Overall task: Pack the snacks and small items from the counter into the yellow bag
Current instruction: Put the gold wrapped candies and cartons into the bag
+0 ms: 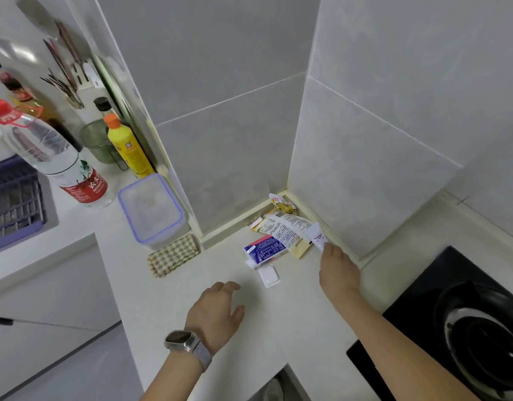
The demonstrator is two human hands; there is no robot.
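A small pile of items lies in the counter corner: a blue and white carton (265, 250), a flat pale-yellow packet with printed text (290, 231), a small yellow snack packet (281, 204) at the wall, and a small white square sachet (269, 275) nearer me. My right hand (339, 270) pinches a small white packet (316, 235) at the right edge of the pile. My left hand (217, 311), with a watch on the wrist, hovers over the bare counter with fingers loosely spread, holding nothing. No yellow bag is in view.
A lidded plastic container (151, 209) and a checked cloth (174, 255) sit left of the pile. Bottles, including a yellow one (129, 149) and a clear water bottle (52, 154), stand at the back left. A black stove (463, 319) lies to the right. A blue rack (12, 204) sits in the sink.
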